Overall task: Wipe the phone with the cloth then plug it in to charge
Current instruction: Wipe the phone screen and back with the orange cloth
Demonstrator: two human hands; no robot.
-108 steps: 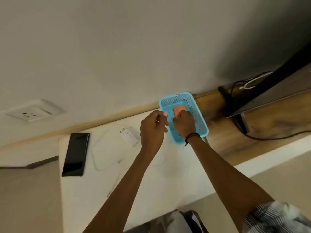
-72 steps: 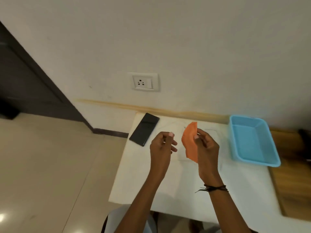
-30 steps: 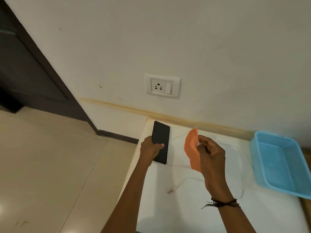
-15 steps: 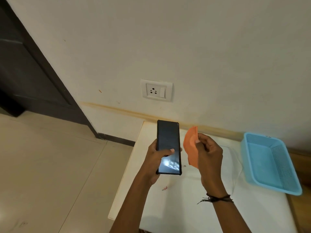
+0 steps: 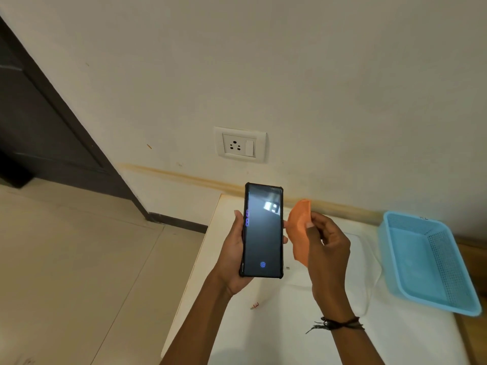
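Fingers (image 5: 238,222) grip phone (image 5: 263,230) above white table (image 5: 263,338).

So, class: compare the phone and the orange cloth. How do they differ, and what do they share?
The phone is dark, flat and rigid, its screen facing the camera; the orange cloth is soft and hangs folded. The left hand wraps the phone's edges, whereas the right hand pinches the cloth near its top. Both are held above the white table, side by side.

No legible text anywhere.
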